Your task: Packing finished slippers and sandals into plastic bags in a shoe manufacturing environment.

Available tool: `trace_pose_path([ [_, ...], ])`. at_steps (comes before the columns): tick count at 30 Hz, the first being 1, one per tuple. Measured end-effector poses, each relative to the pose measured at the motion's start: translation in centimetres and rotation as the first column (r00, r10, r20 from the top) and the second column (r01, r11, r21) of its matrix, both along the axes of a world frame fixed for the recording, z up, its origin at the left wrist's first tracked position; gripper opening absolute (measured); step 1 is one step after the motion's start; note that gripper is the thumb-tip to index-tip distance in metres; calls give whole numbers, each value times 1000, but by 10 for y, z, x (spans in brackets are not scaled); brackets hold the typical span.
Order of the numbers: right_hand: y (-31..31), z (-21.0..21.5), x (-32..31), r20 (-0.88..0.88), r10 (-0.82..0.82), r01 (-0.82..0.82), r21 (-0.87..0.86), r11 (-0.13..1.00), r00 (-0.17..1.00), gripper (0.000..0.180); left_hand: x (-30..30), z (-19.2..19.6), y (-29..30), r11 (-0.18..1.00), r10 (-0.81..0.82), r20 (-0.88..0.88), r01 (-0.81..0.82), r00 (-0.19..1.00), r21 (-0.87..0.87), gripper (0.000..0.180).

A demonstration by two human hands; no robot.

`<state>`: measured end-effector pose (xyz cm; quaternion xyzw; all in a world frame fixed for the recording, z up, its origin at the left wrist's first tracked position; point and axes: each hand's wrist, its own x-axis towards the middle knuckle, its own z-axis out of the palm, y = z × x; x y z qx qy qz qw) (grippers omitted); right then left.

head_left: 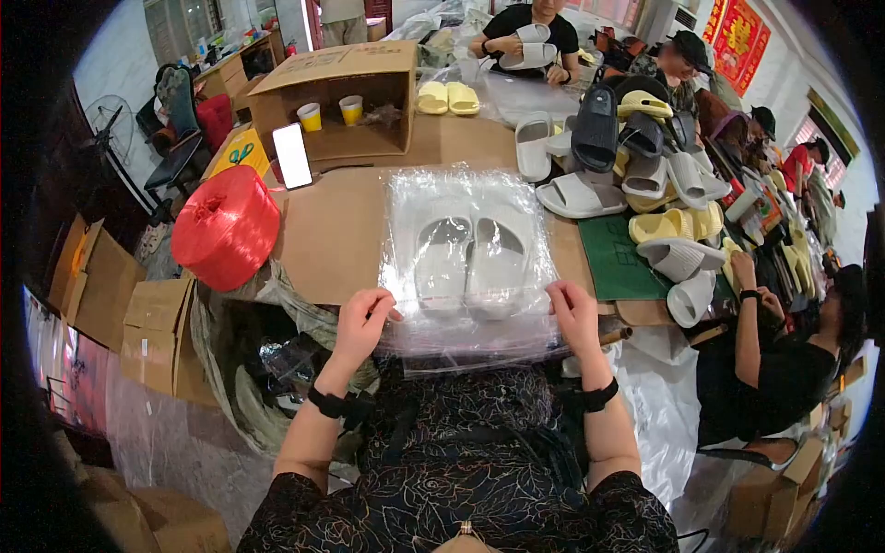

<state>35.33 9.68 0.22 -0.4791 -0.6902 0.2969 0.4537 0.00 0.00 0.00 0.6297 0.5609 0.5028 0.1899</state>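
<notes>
Slippers (470, 263), a grey pair, already lie inside the clear plastic bag (466, 194) on the brown surface (332, 230). My left hand (361, 318) and right hand (573, 313) each pinch the bag's near edge. That open end looks not yet closed.

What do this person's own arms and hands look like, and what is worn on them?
Both forearms are bare. The left hand and right hand wear no gloves. Each wrist carries a black band. Short sleeves are dark with a pale floral pattern.
</notes>
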Motion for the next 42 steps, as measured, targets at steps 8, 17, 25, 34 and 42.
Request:
trace_pose_path([
  [8,22,-26,-11,-165,-147,115,-187,975,975,26,15,-6,36,955,216,445,-93,869,-280,17],
  [17,12,4,-14,-686,-222,-547,-701,457,693,23,36,17,31,863,295,892,306,343,-403,27],
  [25,-1,6,-11,-453,-54,-332,-724,605,890,27,42,8,26,761,72,643,375,762,-529,48],
  [34,-22,14,-45,-278,102,-184,-285,941,955,50,65,21,19,773,55,940,582,337,-254,39],
  [42,-51,24,-83,-113,172,-190,-180,965,979,51,82,-1,-2,867,-73,889,469,451,-167,49],
])
